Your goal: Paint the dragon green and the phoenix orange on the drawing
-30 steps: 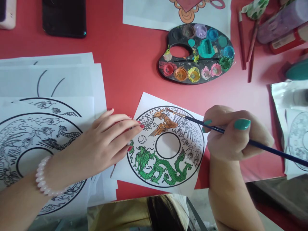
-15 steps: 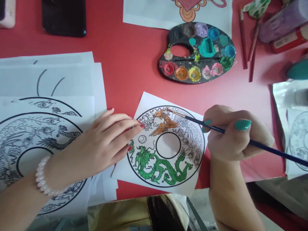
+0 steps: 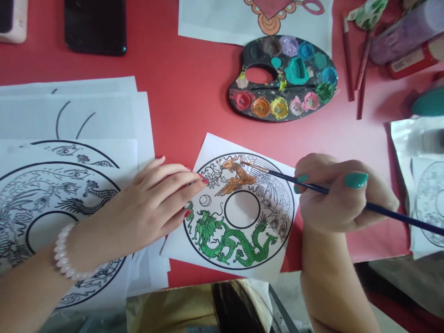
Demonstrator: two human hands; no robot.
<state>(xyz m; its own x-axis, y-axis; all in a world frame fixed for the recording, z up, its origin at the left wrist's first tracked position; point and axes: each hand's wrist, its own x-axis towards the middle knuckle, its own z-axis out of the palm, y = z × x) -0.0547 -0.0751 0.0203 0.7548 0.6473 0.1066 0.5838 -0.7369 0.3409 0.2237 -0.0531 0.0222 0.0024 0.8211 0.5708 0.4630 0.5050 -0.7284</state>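
Observation:
A thin paintbrush with a dark blue handle is pinched in my right hand. Its bristle tip touches the orange phoenix near the head, on a printed sheet with a ring-shaped design. Below the inner circle, the dragon is painted green. Much of the phoenix's wing and tail shows only black outlines. My left hand, wearing a pale bead bracelet, lies flat with spread fingers. Its fingertips rest on the sheet's left edge.
Beyond the sheet sits a black paint palette with several colours. Other printed sheets lie under my left arm. A dark phone is at the top left. Brushes and paint bottles stand at the right of the red table.
The brush tip has shifted very slightly right and down on the phoenix, and my right hand a little right with it. My left hand stays in place on the sheet.

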